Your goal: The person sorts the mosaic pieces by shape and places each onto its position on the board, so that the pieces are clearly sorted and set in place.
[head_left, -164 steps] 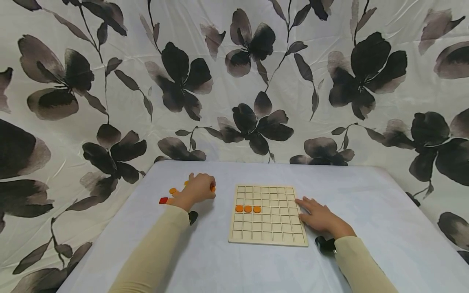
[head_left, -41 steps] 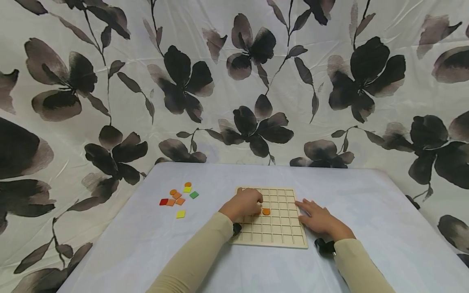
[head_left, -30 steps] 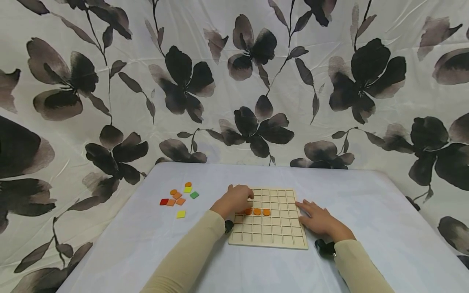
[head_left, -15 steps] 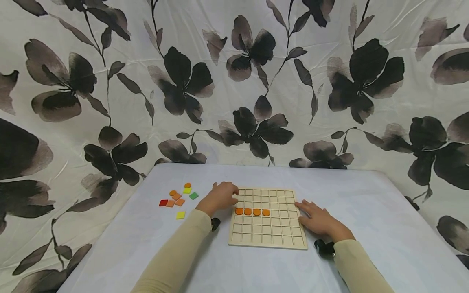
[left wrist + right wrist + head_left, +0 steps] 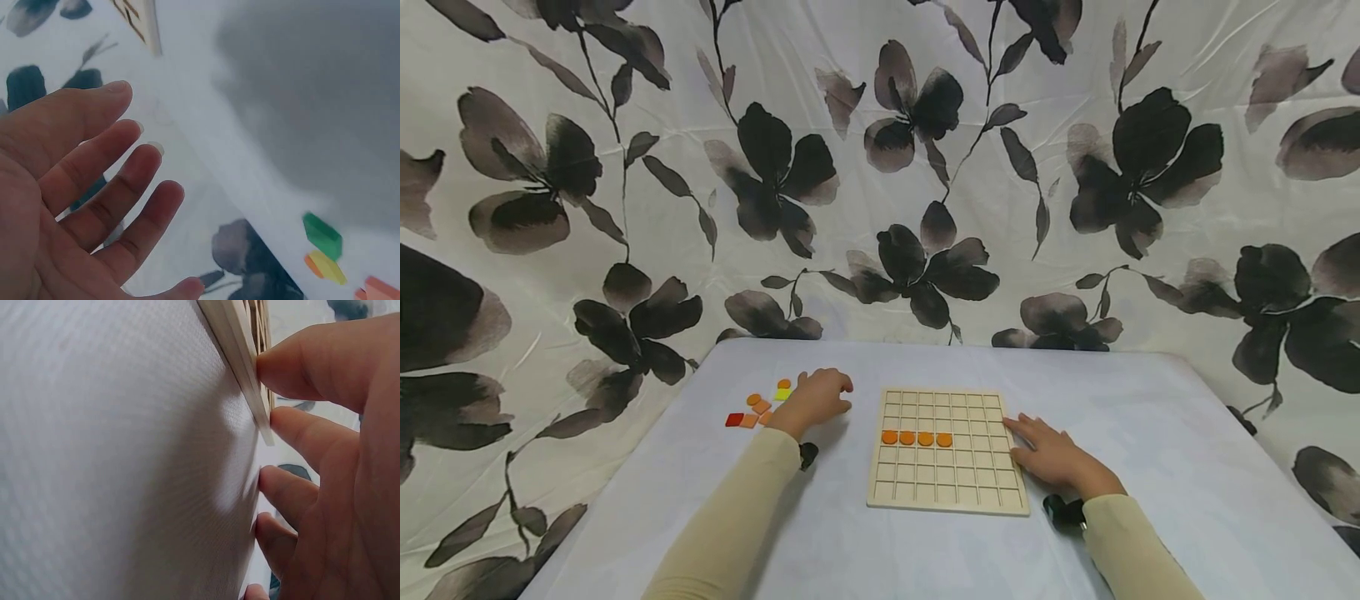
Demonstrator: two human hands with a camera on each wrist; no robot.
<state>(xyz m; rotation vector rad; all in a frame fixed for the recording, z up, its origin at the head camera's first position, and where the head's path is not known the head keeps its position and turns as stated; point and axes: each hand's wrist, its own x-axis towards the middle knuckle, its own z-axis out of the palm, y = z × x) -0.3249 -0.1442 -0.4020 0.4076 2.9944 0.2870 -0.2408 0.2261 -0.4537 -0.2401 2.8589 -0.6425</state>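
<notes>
Drawing off, left hand (image 5: 814,402): no longer at the board (image 5: 970,473), now just beside the loose pieces (image 5: 762,407) near the left edge of the table (image 5: 895,558); grip empty, fingers apart and loosely bent.
Orange discs in the row (image 5: 907,438): four side by side, one per cell, running in from the board's left edge; the earliest view shows three, so the latest placement looks finished.
Right hand (image 5: 1055,454): unmoved at the board's right edge, thumb and a fingertip against it, gripping nothing; it seems to steady the board.
Left edge of the table: red tile (image 5: 734,420) outermost, orange tiles (image 5: 748,422) beside it, two loose discs (image 5: 754,400) toward the far-left corner, yellow tile (image 5: 783,394) next to the farther disc.
Green tile (image 5: 323,236): seen only in the left wrist view, close to the yellow one.
In the way: the left hand and left sleeve (image 5: 730,508) block part of the head camera's view of that group; what lies behind them there cannot be told.
Far edge of the table: floral cloth (image 5: 928,267) hangs beyond it.
</notes>
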